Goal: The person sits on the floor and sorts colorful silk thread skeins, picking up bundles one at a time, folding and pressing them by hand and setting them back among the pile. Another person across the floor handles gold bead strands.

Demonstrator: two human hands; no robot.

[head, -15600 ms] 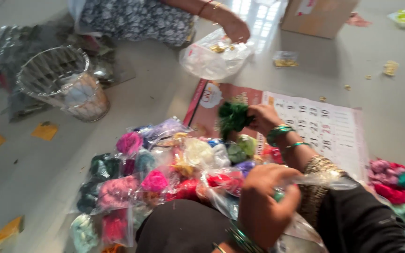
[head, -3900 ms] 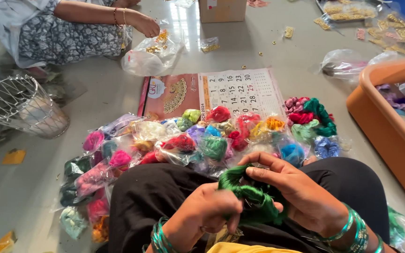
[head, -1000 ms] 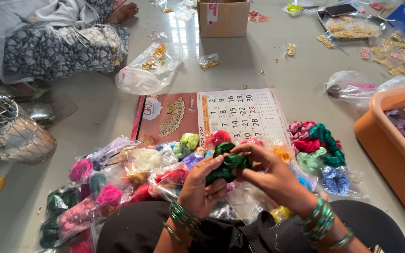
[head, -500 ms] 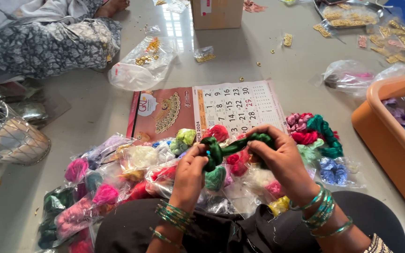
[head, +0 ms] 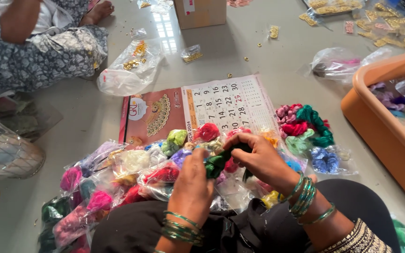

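Observation:
My left hand (head: 192, 183) and my right hand (head: 258, 157) both grip a dark green thread bundle (head: 217, 162) held between them, just above my lap. Green bangles ring both wrists. Under and around the hands lie several clear plastic bags of coloured thread (head: 118, 171) in pink, red, yellow, purple and green. A loose heap of pink, red and green thread bundles (head: 305, 124) lies to the right of my right hand.
A wall calendar (head: 198, 110) lies flat on the floor beyond the bags. An orange plastic tub (head: 383, 131) stands at right. Another person in a patterned garment (head: 38, 51) sits at top left, beside a bag of gold pieces (head: 130, 68). A wire basket (head: 3, 152) is at left, a cardboard box (head: 200, 11) at top.
My hands have drawn closer together, so the green bundle is bunched up shorter between them. The view has shifted slightly.

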